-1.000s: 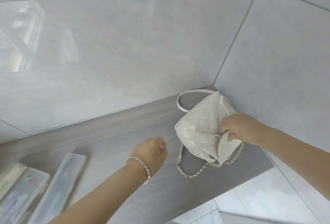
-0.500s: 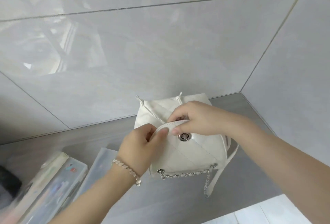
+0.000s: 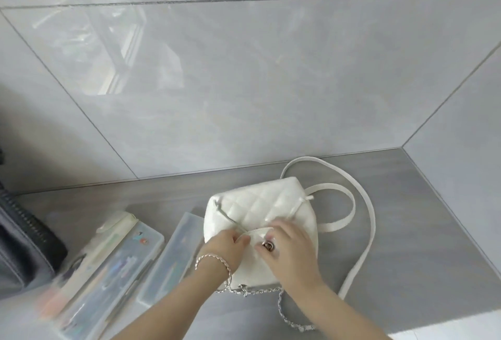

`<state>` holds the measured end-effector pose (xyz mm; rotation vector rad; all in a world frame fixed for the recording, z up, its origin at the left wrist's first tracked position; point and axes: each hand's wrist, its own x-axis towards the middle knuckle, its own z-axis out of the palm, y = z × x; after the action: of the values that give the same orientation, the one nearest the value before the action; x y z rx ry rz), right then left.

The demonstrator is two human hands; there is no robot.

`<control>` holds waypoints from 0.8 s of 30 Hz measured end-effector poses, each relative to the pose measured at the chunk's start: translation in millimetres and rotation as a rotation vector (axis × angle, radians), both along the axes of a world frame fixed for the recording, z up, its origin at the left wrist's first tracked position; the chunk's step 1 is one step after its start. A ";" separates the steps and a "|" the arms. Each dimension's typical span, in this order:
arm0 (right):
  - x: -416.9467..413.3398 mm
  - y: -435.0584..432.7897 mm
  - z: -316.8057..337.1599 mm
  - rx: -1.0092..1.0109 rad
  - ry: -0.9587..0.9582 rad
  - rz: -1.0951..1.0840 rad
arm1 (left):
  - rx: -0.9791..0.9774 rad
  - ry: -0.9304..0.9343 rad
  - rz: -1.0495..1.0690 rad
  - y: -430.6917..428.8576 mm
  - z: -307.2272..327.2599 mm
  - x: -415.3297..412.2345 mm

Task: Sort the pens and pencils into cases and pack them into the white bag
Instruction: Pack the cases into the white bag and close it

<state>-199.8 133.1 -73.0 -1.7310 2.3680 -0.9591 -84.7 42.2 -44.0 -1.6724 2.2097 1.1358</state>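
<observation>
Centrally, the white bag (image 3: 260, 204), quilted and glossy, is seen lying on the grey counter (image 3: 406, 217) close to the tiled wall (image 3: 244, 82). Its flap edge is pinched by the left hand (image 3: 226, 246), whose fingers are curled together on the rim near a thin drawstring; a beaded bracelet (image 3: 214, 259) is worn on that wrist. The right hand (image 3: 291, 247) is laid over the front of the flap, fingers bent and closed around the silver clasp (image 3: 267, 245), which shows between them. A white strap (image 3: 360, 204) is looped out on the counter to the right of the bag, and a silver chain (image 3: 282, 310) trails from its near edge. Just beside the bag on the left, a clear pencil case (image 3: 168, 258) is laid, touching or nearly touching it. Further left, more translucent cases (image 3: 113, 263) with pens inside are set side by side, blurred. At the far left edge, a dark bag (image 3: 24, 244) is partly seen.
</observation>
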 end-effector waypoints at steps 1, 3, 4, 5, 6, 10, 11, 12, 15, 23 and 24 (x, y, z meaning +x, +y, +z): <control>-0.1 7.2 -10.5 -0.030 -0.021 -0.009 | 0.021 -0.011 -0.019 2.9 -3.2 -1.7; -2.4 15.9 -24.8 -0.070 -0.075 -0.014 | 0.059 -0.018 -0.026 5.1 -5.4 -6.1; -3.5 17.5 -28.6 -0.077 -0.094 -0.005 | 0.075 -0.020 -0.023 4.0 -5.8 -8.2; -4.9 17.7 -33.2 -0.097 -0.098 0.000 | 0.090 -0.023 -0.022 2.0 -6.6 -9.6; -4.8 17.1 -34.6 -0.107 -0.097 0.001 | 0.103 -0.021 -0.028 0.5 -7.4 -10.0; -3.3 14.1 -35.5 -0.172 -0.024 0.060 | 0.123 -0.010 -0.032 0.4 -9.8 -7.2; -3.7 14.0 -36.5 -0.188 -0.007 0.079 | 0.121 -0.009 -0.033 1.3 -10.6 -6.8; -4.0 14.2 -35.6 -0.185 -0.001 0.096 | 0.117 -0.014 -0.033 1.9 -11.8 -6.6; -7.9 14.4 -39.0 -0.202 0.053 0.117 | 0.106 -0.020 -0.034 2.4 -14.4 -6.7; -18.0 10.0 -39.7 -0.158 0.155 0.299 | 0.038 -0.066 -0.049 7.7 -14.4 -6.5; -23.9 7.3 -35.1 -0.118 0.119 0.365 | 0.035 -0.061 -0.053 7.5 -13.5 -6.1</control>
<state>-223.7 140.4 -108.1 -2.2185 1.9828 -0.9744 -90.8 49.8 -57.5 -1.6036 2.1711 1.0888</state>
